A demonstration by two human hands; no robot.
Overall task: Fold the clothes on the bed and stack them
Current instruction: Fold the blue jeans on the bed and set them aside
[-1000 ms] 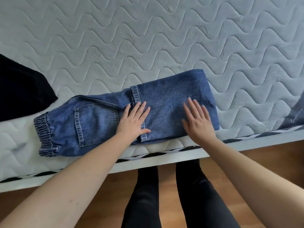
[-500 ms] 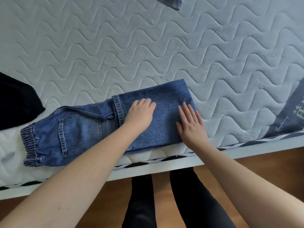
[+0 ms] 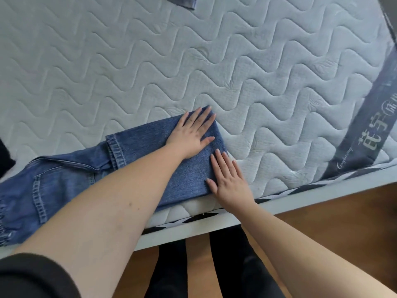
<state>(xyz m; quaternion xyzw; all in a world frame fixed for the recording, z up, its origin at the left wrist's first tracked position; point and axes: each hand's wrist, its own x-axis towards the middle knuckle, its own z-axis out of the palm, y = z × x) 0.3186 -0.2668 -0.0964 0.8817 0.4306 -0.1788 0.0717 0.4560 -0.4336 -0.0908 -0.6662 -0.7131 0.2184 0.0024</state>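
The jeans point(image 3: 133, 166) lie folded on the bed point(image 3: 236, 67) near its front edge, and we press both hands flat on their folded end. Our left hand point(image 3: 192, 134) rests with fingers point(image 3: 202, 118) spread wide, gripping nothing; just below them our right hand point(image 3: 231, 181) lies flat too, fingers point(image 3: 223, 163) straight along the fold's edge, half on the mattress.

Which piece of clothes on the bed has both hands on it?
The blue jeans near the mattress edge. Both the left hand and right hand lie flat on them; the black garment and the denim piece are untouched.
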